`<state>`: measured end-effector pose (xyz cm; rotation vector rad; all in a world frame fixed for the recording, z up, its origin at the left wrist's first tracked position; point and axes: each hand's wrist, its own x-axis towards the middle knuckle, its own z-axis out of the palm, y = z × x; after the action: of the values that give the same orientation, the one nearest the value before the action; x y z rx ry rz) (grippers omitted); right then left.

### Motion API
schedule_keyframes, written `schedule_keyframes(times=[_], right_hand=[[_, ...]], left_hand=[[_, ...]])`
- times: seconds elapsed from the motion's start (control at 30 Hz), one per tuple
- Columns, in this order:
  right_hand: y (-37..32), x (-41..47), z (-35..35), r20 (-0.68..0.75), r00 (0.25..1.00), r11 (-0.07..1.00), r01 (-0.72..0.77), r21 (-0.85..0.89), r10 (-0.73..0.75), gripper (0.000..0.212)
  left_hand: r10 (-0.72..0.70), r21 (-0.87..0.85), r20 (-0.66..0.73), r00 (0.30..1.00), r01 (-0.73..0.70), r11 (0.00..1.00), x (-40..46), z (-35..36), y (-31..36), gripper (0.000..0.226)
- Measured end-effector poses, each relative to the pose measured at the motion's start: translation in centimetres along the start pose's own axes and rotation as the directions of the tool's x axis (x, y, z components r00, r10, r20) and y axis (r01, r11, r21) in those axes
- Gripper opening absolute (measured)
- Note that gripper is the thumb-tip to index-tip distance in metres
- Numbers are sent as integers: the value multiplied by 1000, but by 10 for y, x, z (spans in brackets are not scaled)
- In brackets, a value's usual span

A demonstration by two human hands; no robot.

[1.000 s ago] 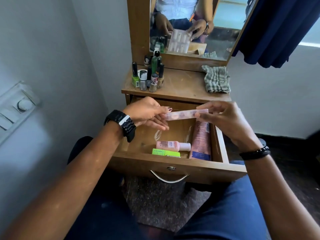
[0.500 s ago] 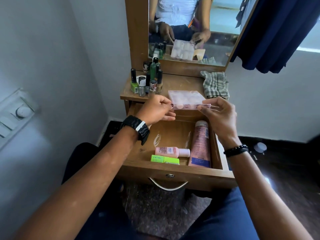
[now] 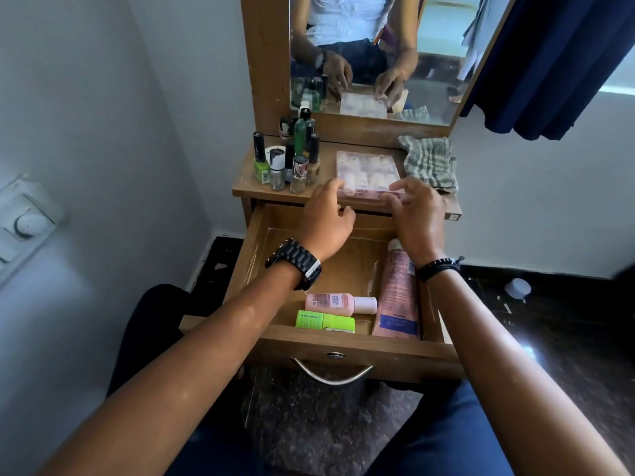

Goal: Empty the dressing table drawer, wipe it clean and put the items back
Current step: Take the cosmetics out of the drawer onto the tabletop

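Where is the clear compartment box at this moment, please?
In the head view, the clear compartment box lies on the dressing table top, between the nail polish bottles and the checked cloth, both hands at its near edge.

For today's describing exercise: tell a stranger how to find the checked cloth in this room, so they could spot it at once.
Start at the wooden dressing table under the mirror. On its top, at the right end, just right of the clear compartment box, lies the checked cloth. It is the only soft, crumpled thing there; the nail polish bottles stand upright at the left end.
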<state>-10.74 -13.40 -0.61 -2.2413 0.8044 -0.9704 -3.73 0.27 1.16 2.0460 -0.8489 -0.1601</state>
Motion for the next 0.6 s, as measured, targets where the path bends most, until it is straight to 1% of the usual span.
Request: schedule_keyframes(times=[0.07, 0.17, 0.23, 0.4, 0.5, 0.6], right_hand=[[3, 3, 3, 8, 1000, 998, 25, -57, -25, 13], [6, 8, 6, 24, 999, 995, 40, -91, -38, 10], [7, 11, 9, 21, 998, 992, 54, -115, -52, 11], [9, 20, 17, -6, 999, 988, 48, -149, -49, 14], [11, 25, 21, -9, 998, 978, 63, -198, -66, 15], [9, 26, 22, -16, 998, 973, 62, -224, -67, 16]], left_hand=[[25, 123, 44, 999, -30, 992, 3, 3, -2, 46], [19, 350, 149, 989, -70, 934, 9, 6, -5, 48], [19, 435, 162, 987, -89, 896, 14, 8, -7, 49], [46, 480, 156, 987, -117, 869, 24, 15, -12, 60], [-15, 414, 213, 977, -76, 907, 28, 19, -11, 68], [-50, 427, 240, 970, -59, 902, 31, 18, -10, 71]])
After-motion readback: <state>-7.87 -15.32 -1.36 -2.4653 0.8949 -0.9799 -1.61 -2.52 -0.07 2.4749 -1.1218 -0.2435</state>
